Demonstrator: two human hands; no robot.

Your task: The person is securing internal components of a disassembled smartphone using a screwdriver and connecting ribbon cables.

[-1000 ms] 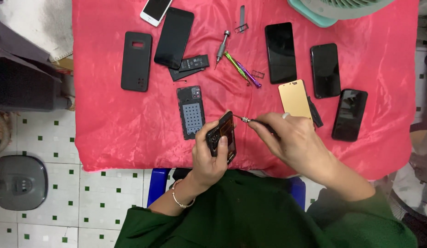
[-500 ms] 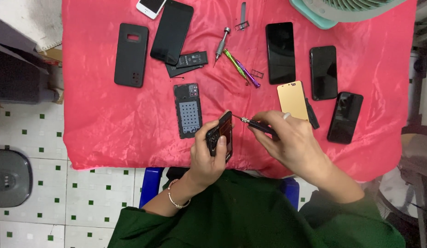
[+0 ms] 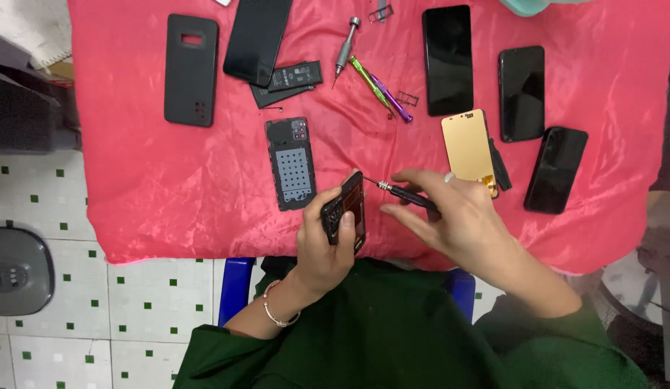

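Left hand: your left hand [image 3: 326, 245] is clasped around a dark opened phone [image 3: 347, 209], tilted up on edge near the 6 o'clock rim of the bench [image 3: 169, 194].
Right hand: your right hand [image 3: 450, 216] pinches a black screwdriver [image 3: 407, 194], its tip touching the phone's upper edge.
Phone: held just above the red cloth, at 4 o'clock from the phone back cover [image 3: 291, 163].
Around: gold screen panel [image 3: 468, 150] at 1 o'clock of your right hand; black case [image 3: 191, 70] far at 10 o'clock.
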